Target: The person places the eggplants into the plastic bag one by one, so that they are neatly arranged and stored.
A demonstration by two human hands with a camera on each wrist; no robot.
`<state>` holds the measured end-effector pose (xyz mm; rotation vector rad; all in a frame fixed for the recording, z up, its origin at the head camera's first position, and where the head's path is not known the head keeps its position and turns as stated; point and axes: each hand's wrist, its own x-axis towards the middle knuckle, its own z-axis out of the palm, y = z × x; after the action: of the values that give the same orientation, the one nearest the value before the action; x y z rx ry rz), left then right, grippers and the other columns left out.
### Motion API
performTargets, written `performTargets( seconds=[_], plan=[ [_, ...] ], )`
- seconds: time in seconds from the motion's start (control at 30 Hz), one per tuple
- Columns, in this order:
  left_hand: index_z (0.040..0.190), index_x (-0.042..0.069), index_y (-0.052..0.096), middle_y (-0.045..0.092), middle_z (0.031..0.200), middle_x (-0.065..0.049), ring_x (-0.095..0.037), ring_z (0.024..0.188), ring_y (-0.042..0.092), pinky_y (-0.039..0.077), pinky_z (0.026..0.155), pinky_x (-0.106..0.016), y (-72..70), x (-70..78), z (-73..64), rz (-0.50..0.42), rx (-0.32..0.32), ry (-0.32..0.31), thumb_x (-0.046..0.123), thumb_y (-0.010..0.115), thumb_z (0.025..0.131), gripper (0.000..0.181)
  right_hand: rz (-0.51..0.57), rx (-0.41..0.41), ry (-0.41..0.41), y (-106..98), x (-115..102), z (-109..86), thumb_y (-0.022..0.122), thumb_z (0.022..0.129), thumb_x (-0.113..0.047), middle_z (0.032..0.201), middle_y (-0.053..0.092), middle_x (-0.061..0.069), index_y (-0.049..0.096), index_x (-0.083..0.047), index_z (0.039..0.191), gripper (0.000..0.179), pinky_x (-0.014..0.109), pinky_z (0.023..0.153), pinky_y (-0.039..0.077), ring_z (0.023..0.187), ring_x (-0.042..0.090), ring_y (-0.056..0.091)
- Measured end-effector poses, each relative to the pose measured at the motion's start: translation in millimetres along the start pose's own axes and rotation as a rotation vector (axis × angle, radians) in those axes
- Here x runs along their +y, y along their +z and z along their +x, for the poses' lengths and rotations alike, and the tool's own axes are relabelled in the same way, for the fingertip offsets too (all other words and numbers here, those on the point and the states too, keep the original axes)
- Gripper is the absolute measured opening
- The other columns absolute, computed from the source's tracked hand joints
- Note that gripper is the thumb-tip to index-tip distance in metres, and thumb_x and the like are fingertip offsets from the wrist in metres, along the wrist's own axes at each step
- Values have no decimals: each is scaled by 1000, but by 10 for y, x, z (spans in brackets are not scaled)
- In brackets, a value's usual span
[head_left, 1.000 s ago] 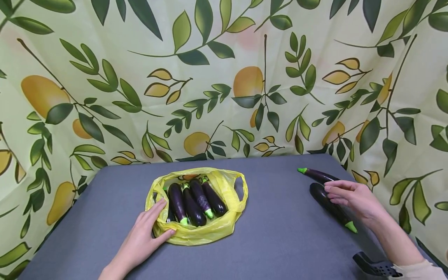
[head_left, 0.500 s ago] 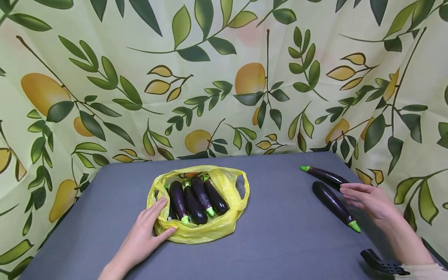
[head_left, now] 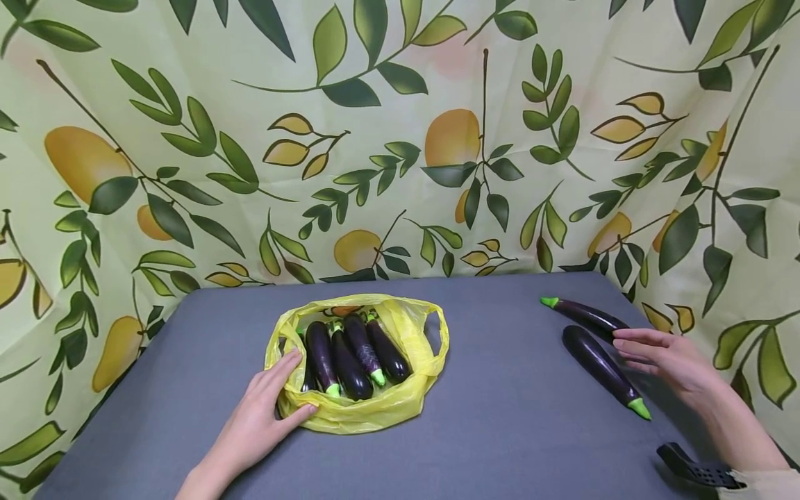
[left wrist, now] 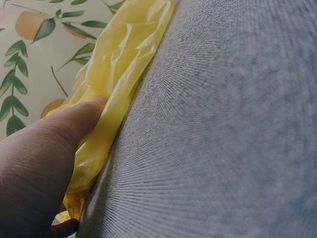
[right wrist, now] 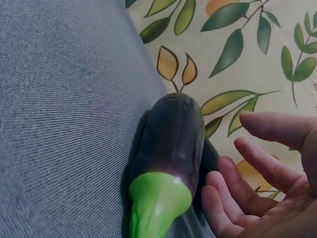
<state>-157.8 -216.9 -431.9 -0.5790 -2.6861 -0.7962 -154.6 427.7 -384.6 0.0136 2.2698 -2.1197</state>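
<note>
Near eggplant (head_left: pixel 603 368) lies on the table (head_left: pixel 487 389), just left of your right hand (head_left: pixel 671 364), long axis slanting, green end toward you. That hand: nearer, empty, fingers loose. Your left hand (head_left: pixel 262 411) rests on the bag (head_left: pixel 371 421), fingers extended.
</note>
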Motion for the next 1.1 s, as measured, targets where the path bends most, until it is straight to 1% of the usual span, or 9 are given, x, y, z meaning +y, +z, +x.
performTargets(
  seconds=[0.17, 0.37, 0.6, 0.7, 1.1],
  plan=[
    [153, 20, 38, 35, 155, -5, -32, 130, 38, 37, 96, -63, -6, 12, 1, 1, -4, -5, 55, 72, 84, 84, 16, -28, -7, -34, 49, 4, 56, 98, 2, 100, 72, -5, 77, -19, 102, 30, 28, 75, 56, 90, 10, 68],
    [153, 20, 38, 35, 155, -6, -33, 130, 38, 37, 96, -63, -2, 14, 2, -3, 1, -2, 54, 73, 84, 84, 50, -76, -24, -43, 77, 13, 53, 99, 5, 104, 72, -1, 76, -14, 108, 31, 29, 78, 56, 94, 12, 67],
    [153, 20, 38, 35, 155, -6, -33, 130, 38, 36, 96, -63, 4, -2, 5, 2, -2, -2, 55, 73, 84, 84, -40, -30, 57, 11, 100, 7, 62, 96, -2, 110, 70, -8, 74, -11, 117, 25, 28, 77, 56, 96, 6, 66],
    [153, 20, 38, 35, 155, -6, -33, 130, 38, 37, 96, -63, 7, -8, 0, 5, -4, -4, 55, 72, 84, 84, -47, -34, 57, 29, 109, 2, 63, 96, -2, 111, 70, -9, 72, -9, 120, 27, 28, 78, 55, 97, 4, 65],
    [152, 18, 39, 36, 155, -7, -34, 130, 38, 37, 96, -63, 2, -4, 5, 0, 6, 14, 52, 74, 84, 84, -62, -21, 53, 42, 127, -4, 65, 93, 0, 111, 70, -9, 72, -8, 121, 29, 26, 77, 55, 98, 4, 65]
  ],
)
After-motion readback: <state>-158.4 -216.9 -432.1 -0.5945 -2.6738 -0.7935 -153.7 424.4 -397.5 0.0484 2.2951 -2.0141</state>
